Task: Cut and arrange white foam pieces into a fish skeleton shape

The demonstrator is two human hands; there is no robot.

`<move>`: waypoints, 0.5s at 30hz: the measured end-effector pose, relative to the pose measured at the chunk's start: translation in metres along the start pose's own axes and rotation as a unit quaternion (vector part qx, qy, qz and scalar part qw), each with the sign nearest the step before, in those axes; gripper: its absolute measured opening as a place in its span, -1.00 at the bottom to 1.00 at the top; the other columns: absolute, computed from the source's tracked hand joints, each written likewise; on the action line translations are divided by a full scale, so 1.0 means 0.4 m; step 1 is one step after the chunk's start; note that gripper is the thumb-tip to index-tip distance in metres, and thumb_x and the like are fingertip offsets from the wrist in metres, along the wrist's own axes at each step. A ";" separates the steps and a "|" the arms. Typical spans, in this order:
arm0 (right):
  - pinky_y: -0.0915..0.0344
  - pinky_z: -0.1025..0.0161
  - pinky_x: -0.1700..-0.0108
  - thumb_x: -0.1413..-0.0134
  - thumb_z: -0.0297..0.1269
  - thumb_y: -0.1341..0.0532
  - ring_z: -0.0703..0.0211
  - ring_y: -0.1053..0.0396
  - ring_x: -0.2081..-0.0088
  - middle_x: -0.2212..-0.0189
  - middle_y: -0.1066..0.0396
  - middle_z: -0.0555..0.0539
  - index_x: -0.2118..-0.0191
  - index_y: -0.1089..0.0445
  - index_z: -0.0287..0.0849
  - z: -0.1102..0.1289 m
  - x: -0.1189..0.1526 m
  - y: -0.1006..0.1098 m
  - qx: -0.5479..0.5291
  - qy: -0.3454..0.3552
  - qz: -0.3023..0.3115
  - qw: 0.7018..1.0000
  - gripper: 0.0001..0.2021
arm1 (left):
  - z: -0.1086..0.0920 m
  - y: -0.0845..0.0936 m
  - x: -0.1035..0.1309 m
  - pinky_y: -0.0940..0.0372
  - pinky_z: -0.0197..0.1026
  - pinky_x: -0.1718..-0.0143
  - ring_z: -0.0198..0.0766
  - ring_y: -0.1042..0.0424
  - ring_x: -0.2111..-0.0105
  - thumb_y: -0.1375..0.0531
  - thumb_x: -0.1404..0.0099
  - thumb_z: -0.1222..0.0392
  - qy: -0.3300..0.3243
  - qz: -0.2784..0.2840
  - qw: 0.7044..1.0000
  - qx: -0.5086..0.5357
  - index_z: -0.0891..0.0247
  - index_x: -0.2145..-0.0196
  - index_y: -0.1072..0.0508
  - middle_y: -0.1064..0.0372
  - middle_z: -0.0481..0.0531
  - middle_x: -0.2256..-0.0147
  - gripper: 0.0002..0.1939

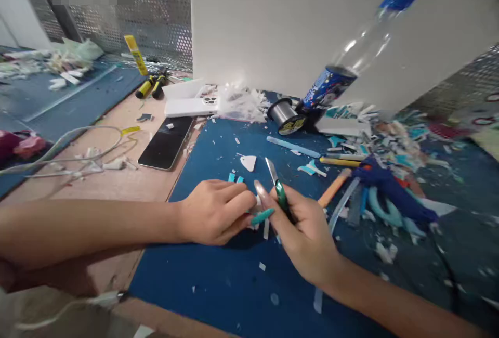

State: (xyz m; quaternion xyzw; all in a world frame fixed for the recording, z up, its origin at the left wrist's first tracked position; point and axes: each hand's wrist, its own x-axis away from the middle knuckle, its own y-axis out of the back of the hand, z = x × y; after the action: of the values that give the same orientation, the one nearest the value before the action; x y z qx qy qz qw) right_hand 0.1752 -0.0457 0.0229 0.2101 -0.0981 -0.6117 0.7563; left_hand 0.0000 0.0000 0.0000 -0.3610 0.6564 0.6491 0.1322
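My right hand is closed around the green handle of a small craft knife, its bare blade pointing up and away. My left hand rests on the blue mat with its fingers curled in a pinch. At its fingertips is a pointed teal shape, either a long nail or a thin piece; I cannot tell which. Small white bits show between the two hands, partly hidden by fingers. Just beyond lie a white triangular piece with a small hole and two little blue scraps.
A dark-screened phone and a white phone lie left. A wire spool and tilted plastic bottle stand behind. Right are a blue glue gun with its cord, glue sticks and heaped scraps. Pliers lie far left.
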 end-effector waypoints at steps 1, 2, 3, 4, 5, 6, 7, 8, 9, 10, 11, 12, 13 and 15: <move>0.09 0.35 0.63 -0.27 -0.22 -0.05 0.40 0.09 0.66 0.69 0.09 0.18 0.53 -0.04 -0.11 0.000 -0.001 0.004 0.000 0.010 0.010 1.000 -0.68 | -0.001 0.002 0.000 -0.17 -0.23 0.61 -0.27 -0.18 0.62 0.23 -0.48 0.21 -0.011 -0.006 1.000 -0.011 0.29 0.38 -0.26 -0.28 0.01 0.57 -0.63; 0.11 0.35 0.63 -0.27 -0.21 -0.04 0.39 0.10 0.66 0.68 0.10 0.18 0.53 -0.03 -0.10 0.000 -0.001 0.007 0.000 0.018 0.020 1.000 -0.67 | -0.001 0.003 0.000 -0.15 -0.23 0.62 -0.28 -0.18 0.63 0.21 -0.47 0.24 -0.023 -0.012 0.999 -0.022 0.28 0.38 -0.25 -0.27 -0.01 0.59 -0.65; 0.11 0.34 0.63 -0.28 -0.20 -0.03 0.39 0.10 0.66 0.68 0.11 0.18 0.53 -0.02 -0.10 0.000 -0.001 0.009 -0.001 0.024 0.029 0.999 -0.66 | -0.001 0.004 0.000 -0.13 -0.22 0.63 -0.28 -0.18 0.63 0.19 -0.46 0.27 -0.036 -0.019 0.999 -0.033 0.27 0.39 -0.25 -0.26 -0.03 0.60 -0.67; 0.11 0.33 0.63 -0.28 -0.19 -0.02 0.39 0.10 0.66 0.68 0.12 0.17 0.53 -0.02 -0.10 0.000 0.000 0.011 -0.003 0.026 0.037 0.999 -0.66 | -0.001 0.005 -0.001 -0.11 -0.22 0.63 -0.29 -0.17 0.64 0.16 -0.45 0.30 -0.050 -0.026 0.997 -0.044 0.26 0.41 -0.26 -0.25 -0.05 0.61 -0.69; 0.10 0.33 0.62 -0.29 -0.17 -0.02 0.39 0.10 0.66 0.68 0.12 0.17 0.54 -0.02 -0.10 0.000 0.001 0.011 -0.005 0.028 0.046 0.999 -0.65 | 0.000 0.007 -0.002 -0.09 -0.21 0.65 -0.29 -0.17 0.65 0.13 -0.43 0.33 -0.067 -0.037 0.996 -0.055 0.25 0.42 -0.26 -0.25 -0.06 0.62 -0.71; 0.09 0.32 0.61 -0.29 -0.16 -0.01 0.38 0.09 0.66 0.68 0.12 0.17 0.54 -0.02 -0.10 0.001 0.003 0.011 -0.008 0.026 0.054 0.998 -0.65 | 0.001 0.008 -0.003 -0.08 -0.20 0.66 -0.30 -0.17 0.66 0.10 -0.40 0.34 -0.084 -0.047 0.993 -0.066 0.24 0.45 -0.26 -0.25 -0.07 0.63 -0.72; 0.08 0.32 0.60 -0.29 -0.15 -0.01 0.38 0.08 0.65 0.68 0.10 0.16 0.54 -0.03 -0.10 0.002 0.005 0.010 -0.014 0.019 0.061 0.998 -0.64 | 0.002 0.009 -0.005 -0.07 -0.20 0.67 -0.31 -0.16 0.67 0.06 -0.38 0.36 -0.099 -0.055 0.991 -0.077 0.24 0.49 -0.25 -0.24 -0.08 0.64 -0.72; 0.07 0.32 0.60 -0.29 -0.15 -0.02 0.37 0.06 0.65 0.68 0.09 0.16 0.54 -0.04 -0.11 0.003 0.007 0.008 -0.020 0.009 0.065 0.998 -0.64 | 0.004 0.010 -0.006 -0.06 -0.20 0.68 -0.32 -0.15 0.68 0.03 -0.36 0.36 -0.115 -0.059 0.988 -0.088 0.24 0.53 -0.25 -0.23 -0.09 0.66 -0.71; 0.06 0.32 0.59 -0.28 -0.15 -0.04 0.37 0.06 0.64 0.67 0.08 0.15 0.54 -0.04 -0.11 0.004 0.009 0.007 -0.026 -0.001 0.063 0.998 -0.65 | 0.005 0.011 -0.008 -0.05 -0.20 0.70 -0.33 -0.13 0.70 0.00 -0.33 0.37 -0.130 -0.060 0.985 -0.099 0.24 0.57 -0.23 -0.20 -0.10 0.68 -0.69; 0.06 0.32 0.59 -0.27 -0.15 -0.06 0.37 0.06 0.62 0.66 0.07 0.15 0.54 -0.05 -0.12 0.006 0.011 0.005 -0.031 -0.012 0.060 0.998 -0.65 | 0.005 0.012 -0.010 -0.04 -0.21 0.71 -0.34 -0.12 0.71 -0.03 -0.30 0.37 -0.144 -0.061 0.981 -0.112 0.24 0.61 -0.23 -0.17 -0.11 0.69 -0.68; 0.06 0.33 0.59 -0.26 -0.15 -0.07 0.37 0.06 0.62 0.66 0.07 0.15 0.54 -0.06 -0.12 0.008 0.012 0.004 -0.035 -0.022 0.055 0.998 -0.65 | 0.005 0.014 -0.011 -0.03 -0.21 0.73 -0.35 -0.10 0.72 -0.06 -0.27 0.37 -0.158 -0.062 0.978 -0.124 0.24 0.63 -0.22 -0.15 -0.11 0.70 -0.68; 0.07 0.33 0.60 -0.25 -0.14 -0.08 0.37 0.08 0.62 0.66 0.07 0.15 0.54 -0.05 -0.12 0.009 0.012 0.004 -0.039 -0.028 0.049 0.998 -0.64 | 0.005 0.015 -0.012 -0.02 -0.21 0.75 -0.36 -0.09 0.73 -0.09 -0.24 0.37 -0.171 -0.065 0.974 -0.135 0.23 0.65 -0.23 -0.14 -0.12 0.71 -0.69; 0.08 0.33 0.60 -0.26 -0.13 -0.08 0.37 0.09 0.62 0.66 0.09 0.15 0.54 -0.04 -0.11 0.010 0.012 0.004 -0.040 -0.032 0.039 0.998 -0.64 | 0.004 0.017 -0.012 -0.01 -0.21 0.76 -0.36 -0.08 0.74 -0.12 -0.21 0.36 -0.185 -0.069 0.969 -0.146 0.23 0.66 -0.24 -0.13 -0.13 0.72 -0.70; 0.08 0.33 0.61 -0.27 -0.11 -0.06 0.37 0.09 0.63 0.67 0.09 0.16 0.54 -0.02 -0.11 0.009 0.010 0.006 -0.043 -0.031 0.015 0.998 -0.62 | 0.002 0.018 -0.011 -0.01 -0.22 0.78 -0.36 -0.09 0.74 -0.15 -0.19 0.35 -0.221 -0.085 0.959 -0.154 0.22 0.66 -0.26 -0.13 -0.13 0.73 -0.71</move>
State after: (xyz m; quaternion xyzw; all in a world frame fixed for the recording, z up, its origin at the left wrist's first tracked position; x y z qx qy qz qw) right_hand 0.1769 -0.0501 0.0268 0.1566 -0.0986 -0.6105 0.7701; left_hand -0.0018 0.0011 0.0082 -0.2793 0.4700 0.7919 0.2718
